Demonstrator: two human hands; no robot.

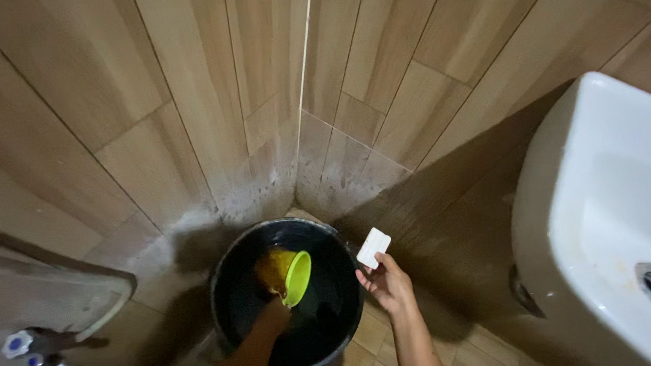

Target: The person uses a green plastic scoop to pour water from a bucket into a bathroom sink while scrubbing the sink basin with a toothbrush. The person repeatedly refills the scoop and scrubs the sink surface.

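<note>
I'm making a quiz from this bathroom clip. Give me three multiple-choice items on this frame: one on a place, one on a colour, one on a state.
1. Where does the black bucket stand?
A. in the corner of the tiled walls
B. inside the sink
C. on a shelf

2. What colour is the scoop in the left hand?
A. red
B. yellow-green
C. white

3. What is the state of the right hand?
A. empty and flat
B. resting in the white sink
C. gripping a small white rectangular piece

Answers: 1 A, both wood-look walls meet just behind it. 2 B, its rim shows bright yellow-green against the dark bucket. 3 C, the fingers pinch the piece beside the bucket's rim.
</note>
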